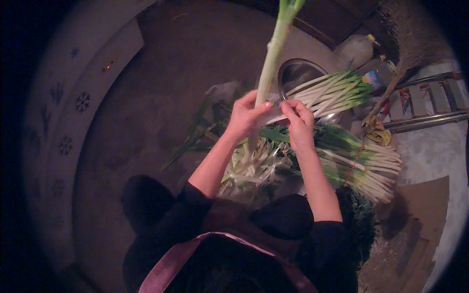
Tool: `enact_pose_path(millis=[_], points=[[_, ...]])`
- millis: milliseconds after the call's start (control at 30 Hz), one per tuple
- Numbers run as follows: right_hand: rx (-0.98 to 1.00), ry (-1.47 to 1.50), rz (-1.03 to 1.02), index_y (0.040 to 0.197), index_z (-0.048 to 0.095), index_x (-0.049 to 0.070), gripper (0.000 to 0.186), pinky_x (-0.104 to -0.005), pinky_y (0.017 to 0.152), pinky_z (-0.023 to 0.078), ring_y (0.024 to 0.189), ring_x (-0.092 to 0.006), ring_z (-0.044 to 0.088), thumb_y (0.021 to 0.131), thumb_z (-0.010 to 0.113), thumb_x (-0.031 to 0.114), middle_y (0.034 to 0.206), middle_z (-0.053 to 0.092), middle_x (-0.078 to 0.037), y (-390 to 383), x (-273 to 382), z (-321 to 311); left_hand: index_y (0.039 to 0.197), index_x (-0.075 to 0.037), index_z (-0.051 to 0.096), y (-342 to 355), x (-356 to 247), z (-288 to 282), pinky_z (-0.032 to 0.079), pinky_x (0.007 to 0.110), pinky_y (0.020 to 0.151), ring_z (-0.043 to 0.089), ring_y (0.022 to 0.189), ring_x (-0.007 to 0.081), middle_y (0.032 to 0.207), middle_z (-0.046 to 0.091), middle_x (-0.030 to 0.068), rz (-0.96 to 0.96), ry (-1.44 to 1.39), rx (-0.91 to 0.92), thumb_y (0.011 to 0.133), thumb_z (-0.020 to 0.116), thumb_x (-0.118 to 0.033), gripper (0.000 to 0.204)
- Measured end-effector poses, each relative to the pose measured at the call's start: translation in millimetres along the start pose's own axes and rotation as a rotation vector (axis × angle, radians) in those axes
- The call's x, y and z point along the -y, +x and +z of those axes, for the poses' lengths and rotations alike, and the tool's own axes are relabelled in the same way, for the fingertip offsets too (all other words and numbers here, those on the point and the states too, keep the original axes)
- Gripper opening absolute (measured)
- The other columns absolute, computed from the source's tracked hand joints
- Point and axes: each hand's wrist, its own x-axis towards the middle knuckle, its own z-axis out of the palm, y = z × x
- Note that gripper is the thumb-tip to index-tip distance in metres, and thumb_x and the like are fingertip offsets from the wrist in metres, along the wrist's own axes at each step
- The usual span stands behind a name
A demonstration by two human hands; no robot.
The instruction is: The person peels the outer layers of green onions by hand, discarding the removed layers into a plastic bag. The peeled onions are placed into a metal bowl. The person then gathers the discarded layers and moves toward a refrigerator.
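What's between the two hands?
A pale strip, seemingly a peeled layer, spans the gap from left hand to right hand; the head view shows it.

The floor (146,107) is dull brown-grey and carries all these things. In the middle there is a loose heap of peeled onion leaves (256,163). To its right lies a bundle of long green onions (378,168), tied with thin red string (360,152). Farther away are a round metal bowl (298,60) and plastic bottles (352,52). Brown cardboard (427,200) lies flat at lower right.
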Motion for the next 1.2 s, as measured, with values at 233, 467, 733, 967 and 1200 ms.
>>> enact_pose_path(millis=[233, 467, 733, 967, 1200], points=[[0.152, 0.380, 0.007, 0.110, 0.055, 0.007, 0.013, -0.0427, 0.093, 0.048, 0.097, -0.0223, 0.061, 0.105, 0.054, 0.019, 0.098, 0.063, -0.006, -9, -7, -2, 0.144, -0.008, 0.050, 36, -17, -14, 0.057, 0.033, 0.073, 0.064, 0.083, 0.0151, 0.098, 0.065, 0.0059, -0.001, -0.047, -0.098, 0.105, 0.057, -0.030, 0.046], [0.059, 0.556, 0.120, 0.100, 0.050, 0.011, 0.009, -0.0353, 0.071, 0.043, 0.067, -0.0144, 0.038, 0.103, 0.056, 0.018, 0.073, 0.038, 0.001, -36, -19, -54, 0.131, -0.015, 0.054, 93, -41, -85, 0.051, 0.028, 0.056, 0.052, 0.067, 0.0104, 0.090, 0.052, 0.0027, 0.040, -0.367, -0.337, 0.104, 0.059, -0.032, 0.032], [-0.243, 0.243, 0.375, 0.085, 0.045, 0.014, 0.024, -0.0253, 0.054, 0.028, 0.059, -0.0081, 0.033, 0.103, 0.059, 0.022, 0.070, 0.034, 0.006, -103, -123, -155, 0.124, -0.015, 0.053, 128, -37, -192, 0.040, 0.023, 0.053, 0.041, 0.063, 0.0078, 0.089, 0.047, 0.0014, 0.185, -0.544, -0.472, 0.103, 0.058, -0.042, 0.034], [0.006, -0.614, 0.158, 0.112, 0.068, 0.004, 0.026, -0.0283, 0.083, 0.052, 0.092, -0.0147, 0.066, 0.099, 0.066, 0.026, 0.102, 0.071, -0.003, -60, -160, -133, 0.121, -0.015, 0.053, 130, -38, -212, 0.038, 0.025, 0.054, 0.040, 0.063, 0.0090, 0.088, 0.048, 0.0013, 0.281, -0.583, -0.499, 0.103, 0.059, -0.043, 0.033], [0.525, -0.270, 0.131, 0.132, 0.058, -0.004, 0.037, -0.0289, 0.085, 0.054, 0.097, -0.0136, 0.067, 0.102, 0.061, 0.018, 0.112, 0.071, -0.009, 0, -108, -34, 0.121, -0.015, 0.053, 128, -26, -169, 0.038, 0.025, 0.053, 0.040, 0.062, 0.0090, 0.087, 0.048, 0.0007, 0.259, -0.596, -0.486, 0.103, 0.058, -0.043, 0.033]])
